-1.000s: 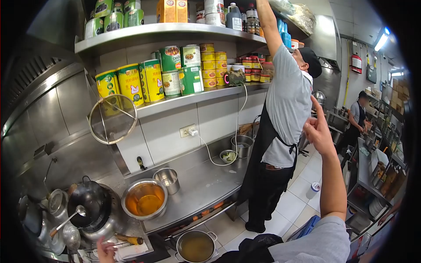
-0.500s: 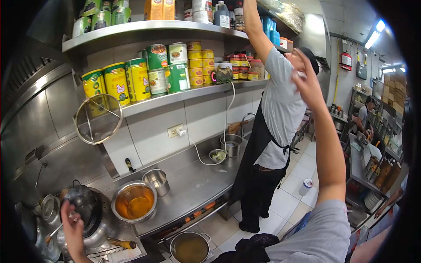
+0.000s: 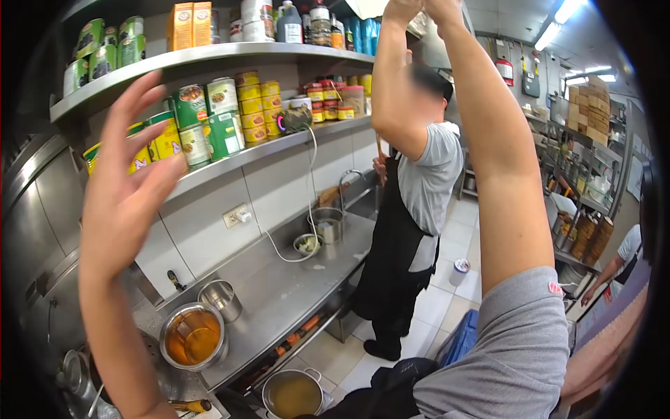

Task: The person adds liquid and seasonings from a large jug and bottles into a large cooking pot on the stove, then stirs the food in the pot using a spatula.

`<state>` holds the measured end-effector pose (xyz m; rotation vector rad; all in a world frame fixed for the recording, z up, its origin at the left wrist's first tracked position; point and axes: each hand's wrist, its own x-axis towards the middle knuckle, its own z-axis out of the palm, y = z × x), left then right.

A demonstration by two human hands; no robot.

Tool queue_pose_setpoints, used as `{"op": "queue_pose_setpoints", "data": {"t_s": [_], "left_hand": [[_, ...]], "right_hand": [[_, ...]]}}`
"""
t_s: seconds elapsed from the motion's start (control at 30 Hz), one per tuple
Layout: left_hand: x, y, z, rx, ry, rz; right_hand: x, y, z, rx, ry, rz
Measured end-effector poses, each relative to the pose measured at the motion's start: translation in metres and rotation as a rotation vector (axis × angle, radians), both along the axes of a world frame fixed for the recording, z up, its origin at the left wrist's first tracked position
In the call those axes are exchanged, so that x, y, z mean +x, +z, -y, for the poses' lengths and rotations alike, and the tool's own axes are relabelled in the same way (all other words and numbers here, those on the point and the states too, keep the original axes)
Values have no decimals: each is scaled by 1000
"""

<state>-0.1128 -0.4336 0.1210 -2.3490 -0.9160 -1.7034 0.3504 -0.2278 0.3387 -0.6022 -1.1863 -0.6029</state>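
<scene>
My left hand is raised on the left, its fingers apart and nothing in it. It appears in front of the yellow cans and green cans on the shelves, apart from them as far as I can see. Stretched high, my right hand meets the top edge of the view, right beside a co-worker's raised hand. Its fingers are cut off, so what it holds or touches is hidden. A pale, flat thing shows just left of the co-worker's hand.
A co-worker in a black apron stands at the steel counter. A bowl of orange-brown liquid, a metal pot and a cord lie along it. On the floor are a large pot and a small tub.
My left hand has risen from near the stove to shelf height. My right hand has reached up beside the co-worker's hand. The view has turned to the right.
</scene>
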Motion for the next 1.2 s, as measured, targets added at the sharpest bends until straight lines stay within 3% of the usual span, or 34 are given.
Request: {"op": "queue_pose_setpoints", "data": {"t_s": [0.07, 0.2, 0.37, 0.43, 0.47, 0.6, 0.77, 0.97, 1.07, 1.2], "left_hand": [[40, 13, -21, -100, -141, -73], [115, 9, -78, -301, -258, -173], [172, -55, -133, -465, -543, -26], [185, -63, -137, -592, -729, 157], [184, -60, -125, -708, -952, 202], [259, -66, -176, -300, -1008, 740], [236, -110, -157, -609, -894, 872], [158, -166, -76, -385, -965, 841], [121, -211, -38, -521, -1061, 983], [82, -275, 9, -614, -865, 1165]], "right_hand": [[26, 7, -1, -81, -291, -403], [55, -32, 38, -84, -301, -398], [78, -83, 51, -120, -310, -333], [84, -101, 43, -159, -298, -283], [82, -112, 31, -198, -271, -236], [91, -176, -27, -389, -91, -46], [-27, -244, -84, -513, 164, 5], [-89, -275, -75, -560, 397, -5], [-122, -278, -53, -520, 598, -4], [-175, -275, -8, -453, 962, 34]]}}
